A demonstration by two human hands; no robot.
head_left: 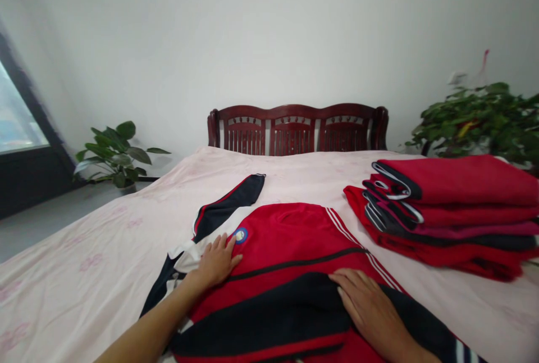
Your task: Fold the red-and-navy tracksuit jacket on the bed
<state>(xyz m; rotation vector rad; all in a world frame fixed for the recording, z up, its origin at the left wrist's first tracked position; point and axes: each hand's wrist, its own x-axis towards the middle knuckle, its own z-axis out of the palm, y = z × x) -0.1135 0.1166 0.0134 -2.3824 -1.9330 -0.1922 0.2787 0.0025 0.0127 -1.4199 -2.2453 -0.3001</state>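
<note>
Red fabric forms the body of the jacket [290,234], which lies spread on the near part of the bed, directly in front of the person. A dark sleeve [269,309] crosses its near side. The right hand [370,298] rests on the garment at that sleeve's right end, open, palm down, fingers together. Slightly farther, the left hand [217,260] lies open on the white panel, fingertips just beside the round badge [241,235]; neither hand appears to grip. Handling: the cloth should be light, soft and limp, not fragile, possibly slippery over its smooth areas. Take hold at the shoulder and the striped edge, using a broad grasp to limit wrinkling. Beyond, the other dark sleeve [229,205] extends over the pink sheet [311,175]. To the right stands a folded clothing stack [471,183]; behind is the wooden headboard [292,130].
</note>
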